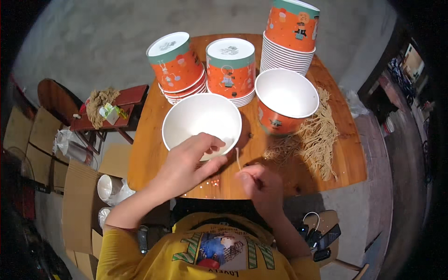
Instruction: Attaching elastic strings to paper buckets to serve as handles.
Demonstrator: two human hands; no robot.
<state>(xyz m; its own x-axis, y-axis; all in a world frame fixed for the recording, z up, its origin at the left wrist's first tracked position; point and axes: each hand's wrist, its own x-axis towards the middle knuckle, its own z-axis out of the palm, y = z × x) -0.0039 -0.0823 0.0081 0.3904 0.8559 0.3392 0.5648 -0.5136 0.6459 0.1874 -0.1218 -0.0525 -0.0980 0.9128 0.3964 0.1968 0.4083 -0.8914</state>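
Observation:
A paper bucket [198, 109] with a white inside stands open-topped in front of me. My left hand [189, 161] is at its near rim, fingers curled over the inside and thumb outside, closed loosely around the edge. To the right, my right hand [261, 186] pinches a thin pale string [238, 158] between thumb and fingertips. The string's free end points up, just beside the bucket. A second open paper bucket [284, 100], orange outside, is farther right. Against it lies a bundle of tan strings [319, 140], with a looser tangle at its left.
Upside-down stacks of orange and green buckets stand behind: left [175, 65], middle [228, 70] and a taller one right [289, 46]. Small red and white bits [213, 182] dot the wooden table's [343, 163] near edge. A cardboard box [79, 200] and red bench [133, 95] are left.

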